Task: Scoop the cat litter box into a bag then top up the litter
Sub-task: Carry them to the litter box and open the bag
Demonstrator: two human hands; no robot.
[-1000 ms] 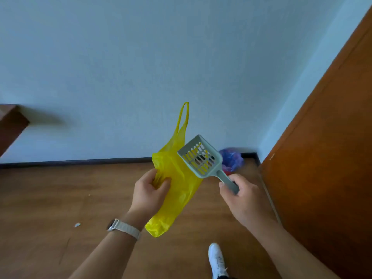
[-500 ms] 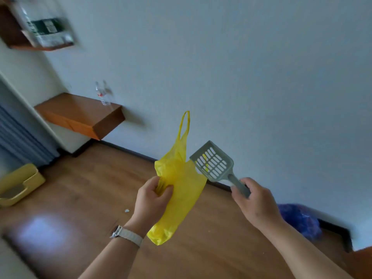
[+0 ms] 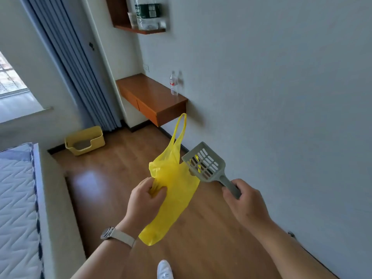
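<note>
My left hand (image 3: 144,202) grips a thin yellow plastic bag (image 3: 173,190) by its bunched upper part; one handle loop sticks up and the bottom hangs below my wrist. My right hand (image 3: 244,202) is closed around the handle of a grey slotted litter scoop (image 3: 204,163), whose empty head points up and left, just in front of the bag. A yellow litter box (image 3: 85,140) with grey litter inside stands on the wooden floor far off at the left, by the curtain.
A white mattress (image 3: 17,198) on a pale frame fills the left edge. A wall-mounted wooden desk (image 3: 151,97) carries a water bottle (image 3: 174,85); a shelf above holds a big bottle (image 3: 149,13). The white wall runs along my right. My white shoe (image 3: 165,269) shows at the bottom.
The view has swung left: the blue bag and wooden door have left the frame, and the litter box, desk, curtain and mattress have come in. Both hands keep their grips.
</note>
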